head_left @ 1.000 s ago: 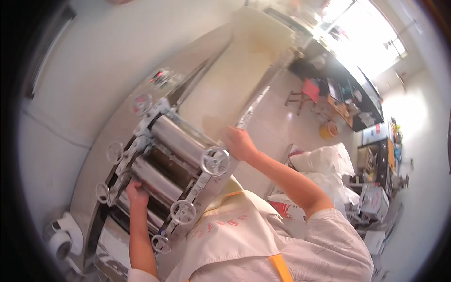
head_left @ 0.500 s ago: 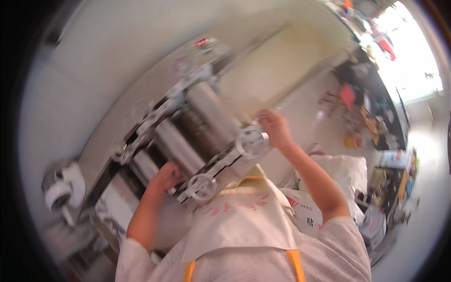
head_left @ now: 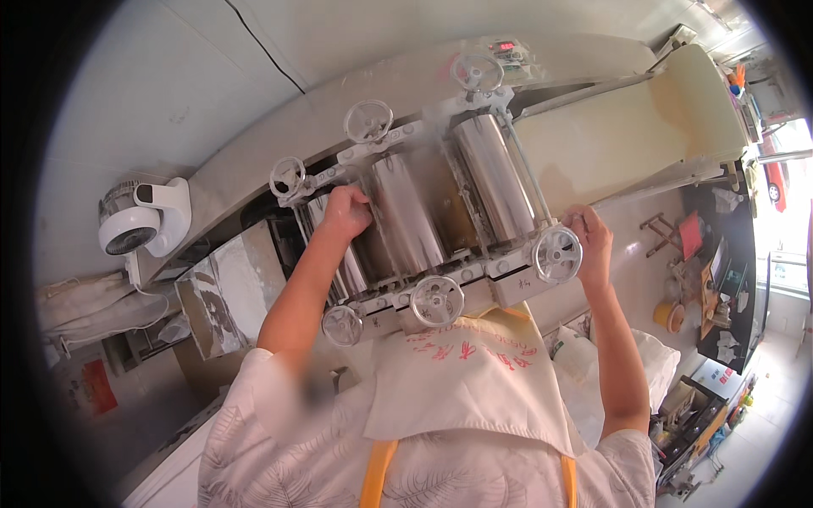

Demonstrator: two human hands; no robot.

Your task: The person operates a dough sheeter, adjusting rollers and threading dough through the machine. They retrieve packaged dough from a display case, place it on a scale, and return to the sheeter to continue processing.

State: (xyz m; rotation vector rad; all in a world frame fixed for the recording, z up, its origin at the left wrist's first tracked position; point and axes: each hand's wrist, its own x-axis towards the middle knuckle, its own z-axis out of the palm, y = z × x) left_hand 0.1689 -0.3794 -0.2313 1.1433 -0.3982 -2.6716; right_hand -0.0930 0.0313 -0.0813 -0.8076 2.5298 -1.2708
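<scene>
A metal dough-rolling machine with three shiny rollers (head_left: 410,212) stretches in front of me, with spoked handwheels along both its sides. My right hand (head_left: 594,245) is closed at the rim of the near right handwheel (head_left: 557,254), its fingers bent over the wheel's outer edge. Over the left roller (head_left: 349,269) reaches my left hand (head_left: 347,212), close to the gap before the middle roller. Its fingers are curled, and whatever they hold, if anything, is hidden. A pale conveyor belt (head_left: 610,127) runs off from the right roller (head_left: 495,173).
A white fan (head_left: 140,224) stands at the left. A flour-dusted board (head_left: 246,279) lies beyond the left roller. White sacks (head_left: 639,360) rest at my right, near a red-topped folding stool (head_left: 690,235). At the machine's back, a red-lit display (head_left: 506,47) glows.
My view has turned and steadied, so the machine now lies more level. My left hand has moved from the near frame up over the left roller. My right hand stays at its handwheel.
</scene>
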